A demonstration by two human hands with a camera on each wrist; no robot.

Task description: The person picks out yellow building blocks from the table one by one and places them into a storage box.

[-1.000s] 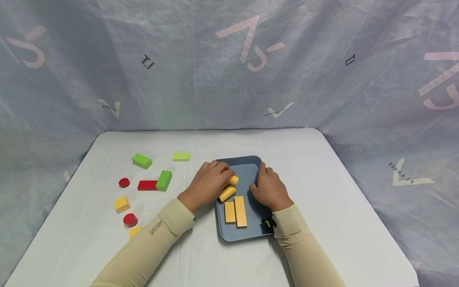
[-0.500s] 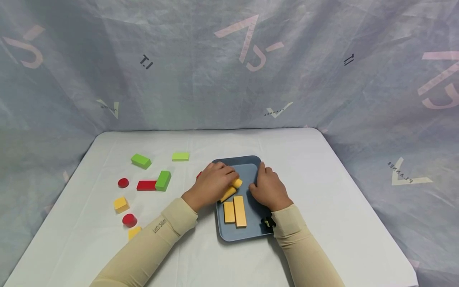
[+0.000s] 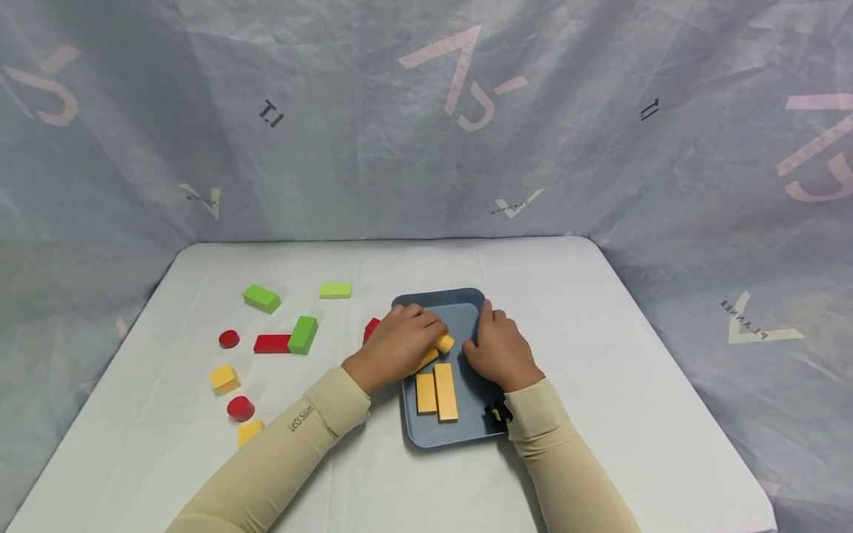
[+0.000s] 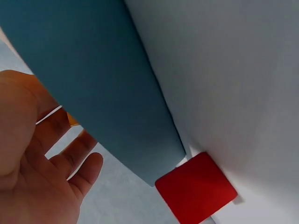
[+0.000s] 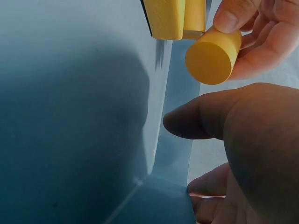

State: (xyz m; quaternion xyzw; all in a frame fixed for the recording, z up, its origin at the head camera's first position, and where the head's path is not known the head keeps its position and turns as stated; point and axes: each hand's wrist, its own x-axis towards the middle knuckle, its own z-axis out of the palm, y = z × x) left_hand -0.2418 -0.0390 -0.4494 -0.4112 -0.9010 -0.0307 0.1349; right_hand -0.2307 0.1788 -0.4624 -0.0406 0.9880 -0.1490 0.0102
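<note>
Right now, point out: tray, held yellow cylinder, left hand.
Tray (image 3: 461,317): head view, bare floor toward its far end.
Yellow cylinder (image 5: 210,61): right wrist view, round end face.
Left hand (image 3: 397,339): head view, back of the hand.

Behind the bare fingers of the left hand (image 3: 403,340) and right hand (image 3: 500,352), past each wrist, come long plain beige sleeves, the left sleeve (image 3: 266,474) bearing small dark lettering (image 3: 300,419), "Let's Slim", just behind its wide cuff (image 3: 341,398). A small black fitting (image 3: 496,416), its shape unclear, shows behind the right thumb, against the matching right cuff (image 3: 531,407).
</note>
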